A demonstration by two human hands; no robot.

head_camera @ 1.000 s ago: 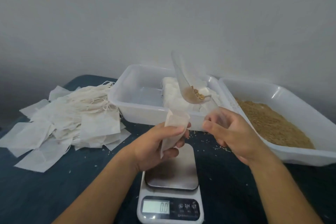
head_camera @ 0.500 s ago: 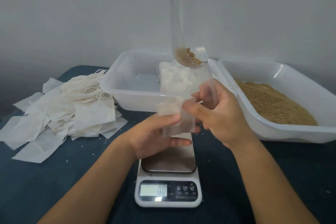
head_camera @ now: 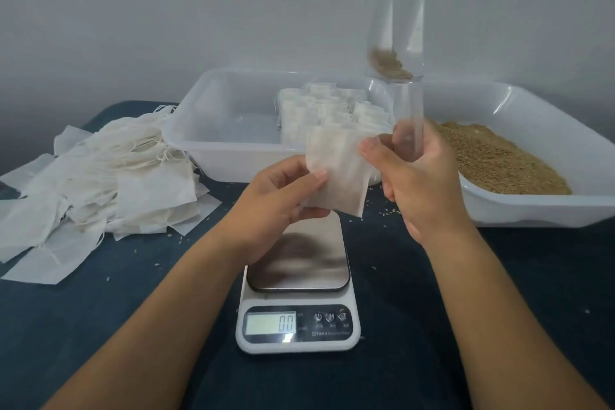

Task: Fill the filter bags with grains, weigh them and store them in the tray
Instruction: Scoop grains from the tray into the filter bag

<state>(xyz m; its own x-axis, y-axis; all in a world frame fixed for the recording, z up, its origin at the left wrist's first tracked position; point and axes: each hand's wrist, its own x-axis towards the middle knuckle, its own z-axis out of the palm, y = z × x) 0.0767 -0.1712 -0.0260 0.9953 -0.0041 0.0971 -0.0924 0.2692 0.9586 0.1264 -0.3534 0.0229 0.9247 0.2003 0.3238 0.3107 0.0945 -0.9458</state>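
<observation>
STEP: filling | L hand (head_camera: 276, 206) pinches filter bag (head_camera: 336, 173) above scale (head_camera: 298, 280) | R hand (head_camera: 419, 176) grips scoop (head_camera: 396, 70) w/ grains, upright, fingertip at bag mouth | NEXT: prob open mouth, tip scoop in

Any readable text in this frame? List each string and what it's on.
"0.0" on the display of the kitchen scale; the decimal point is faint.
Button icons, a power symbol and what looks like "M" and "T": blurred, not certain.
Small print under the buttons: too small to read.
Nothing readable on the filter bags, trays or scoop.
</observation>
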